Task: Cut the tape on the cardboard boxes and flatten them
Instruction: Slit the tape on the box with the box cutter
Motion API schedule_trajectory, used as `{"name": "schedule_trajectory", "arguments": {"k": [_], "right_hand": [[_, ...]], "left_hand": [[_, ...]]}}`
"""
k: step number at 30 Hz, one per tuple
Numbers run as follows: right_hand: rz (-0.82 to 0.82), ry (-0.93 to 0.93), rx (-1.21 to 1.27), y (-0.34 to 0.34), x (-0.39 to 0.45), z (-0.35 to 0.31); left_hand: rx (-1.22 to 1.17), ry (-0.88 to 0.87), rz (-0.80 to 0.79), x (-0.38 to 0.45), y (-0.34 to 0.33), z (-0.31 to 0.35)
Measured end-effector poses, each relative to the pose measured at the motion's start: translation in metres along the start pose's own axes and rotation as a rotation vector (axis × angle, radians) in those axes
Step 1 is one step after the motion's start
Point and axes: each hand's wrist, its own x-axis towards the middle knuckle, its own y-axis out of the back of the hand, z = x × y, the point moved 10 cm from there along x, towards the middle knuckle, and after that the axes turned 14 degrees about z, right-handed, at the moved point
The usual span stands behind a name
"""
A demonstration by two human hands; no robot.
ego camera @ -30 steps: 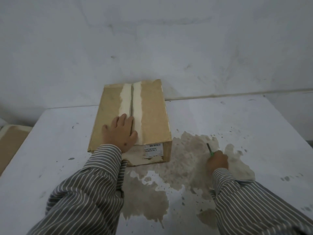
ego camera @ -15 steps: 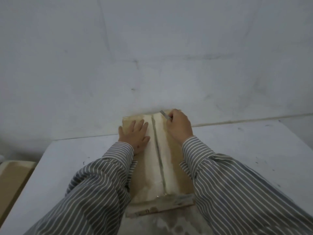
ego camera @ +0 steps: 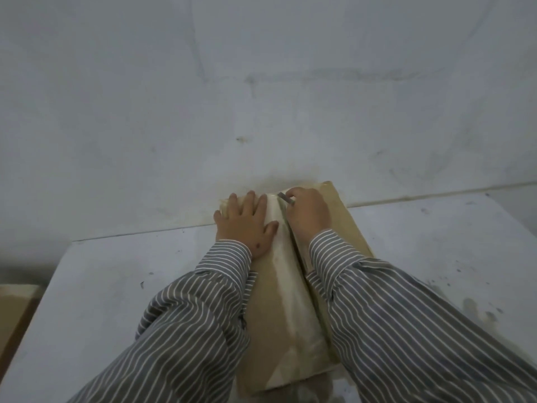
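Wall (ego camera: pixel 261 112) blocks beyond box (ego camera: pixel 343 216); table (ego camera: pixel 436 242) right open.

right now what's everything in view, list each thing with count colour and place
cardboard box: 1, brown, on the table against the wall, lengthwise away from the person
tape: 1 strip, whitish, along the box's top seam
blade: 1, grey metal, at the far end of the seam
second cardboard piece: 1, brown, at the left edge, beside the table; partly out of frame
table: 1, white, stained on the right
wall: 1, grey-white, behind the table
left hand: 1, flat on the box top left of the seam
right hand: 1, right of the seam, grips the blade
sleeves: 2, grey with white stripes, over the box
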Motion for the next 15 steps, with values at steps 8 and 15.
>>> {"name": "schedule_trajectory", "arguments": {"k": [8,15], "right_hand": [[0.032,0.107,-0.129,0.012,-0.013,-0.006],[0.015,0.112,-0.121,0.006,-0.016,-0.012]], "left_hand": [[0.055,-0.031,0.02,-0.021,0.002,0.015],[0.011,-0.078,0.016,-0.02,0.002,0.019]]}}
